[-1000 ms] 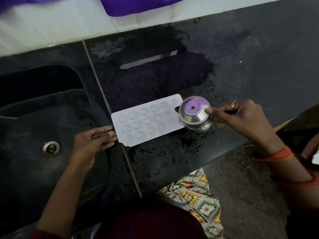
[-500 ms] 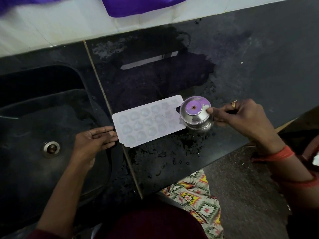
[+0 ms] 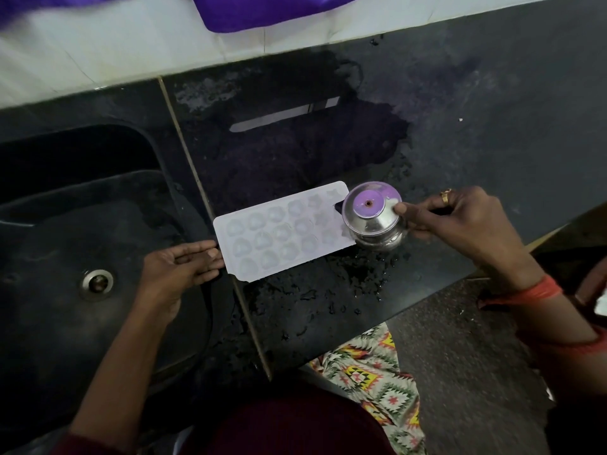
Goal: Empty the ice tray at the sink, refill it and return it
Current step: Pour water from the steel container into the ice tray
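Note:
A white ice tray (image 3: 282, 231) with several rounded moulds lies flat on the wet black counter (image 3: 476, 126), just right of the sink. My left hand (image 3: 179, 264) rests at the tray's left end, fingertips touching its edge, fingers extended. My right hand (image 3: 460, 221) grips a small steel pot (image 3: 374, 220) by its rim, held over the tray's right end. The pot's inside reflects purple. Whether water is flowing from it I cannot tell.
The dark sink (image 3: 39, 323) with its metal drain (image 3: 97, 284) is at the left. Water drops lie on the counter below the tray. A white tiled wall (image 3: 131, 44) with purple cloth (image 3: 262, 11) runs along the back. Patterned cloth (image 3: 371, 372) hangs below the counter edge.

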`<state>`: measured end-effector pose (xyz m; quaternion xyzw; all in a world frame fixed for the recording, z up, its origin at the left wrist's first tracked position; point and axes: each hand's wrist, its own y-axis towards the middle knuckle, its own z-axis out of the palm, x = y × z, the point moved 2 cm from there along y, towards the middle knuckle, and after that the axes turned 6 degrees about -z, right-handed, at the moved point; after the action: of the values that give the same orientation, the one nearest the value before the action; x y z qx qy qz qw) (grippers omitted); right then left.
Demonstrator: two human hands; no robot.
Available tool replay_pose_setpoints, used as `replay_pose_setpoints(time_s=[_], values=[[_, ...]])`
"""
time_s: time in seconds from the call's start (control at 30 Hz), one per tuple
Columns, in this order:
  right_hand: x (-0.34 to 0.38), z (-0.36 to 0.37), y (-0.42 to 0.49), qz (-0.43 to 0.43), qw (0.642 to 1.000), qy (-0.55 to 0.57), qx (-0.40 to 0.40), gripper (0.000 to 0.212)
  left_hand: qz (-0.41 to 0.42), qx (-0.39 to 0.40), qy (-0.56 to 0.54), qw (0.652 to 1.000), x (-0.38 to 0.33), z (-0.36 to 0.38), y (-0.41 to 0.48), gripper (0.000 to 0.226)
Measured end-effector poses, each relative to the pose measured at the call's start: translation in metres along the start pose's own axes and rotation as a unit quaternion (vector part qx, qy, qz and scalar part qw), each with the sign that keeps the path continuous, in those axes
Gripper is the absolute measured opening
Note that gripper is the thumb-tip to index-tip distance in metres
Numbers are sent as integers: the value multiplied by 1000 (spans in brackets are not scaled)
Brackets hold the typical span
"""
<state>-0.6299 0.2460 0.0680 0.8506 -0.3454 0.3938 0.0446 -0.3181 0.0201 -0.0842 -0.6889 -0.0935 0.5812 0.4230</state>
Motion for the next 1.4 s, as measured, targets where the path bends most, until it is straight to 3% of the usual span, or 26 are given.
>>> replay_pose_setpoints(time_s=[0.33, 0.67, 1.13, 1.4], values=[[2, -1, 1, 2, 1000, 3, -1, 29, -5, -4, -5, 1000, -1, 0, -1, 16], [4, -1, 7, 22, 994, 109, -19, 28, -3, 0, -3, 1000, -1, 3, -5, 14], [16, 2, 17, -4, 999, 3, -33, 23, -4, 10, -8, 1000, 6, 1, -3, 17], [16, 2, 24, -5, 1000, -5, -31, 27, -1, 17, -4, 1000, 7, -1, -1, 18]])
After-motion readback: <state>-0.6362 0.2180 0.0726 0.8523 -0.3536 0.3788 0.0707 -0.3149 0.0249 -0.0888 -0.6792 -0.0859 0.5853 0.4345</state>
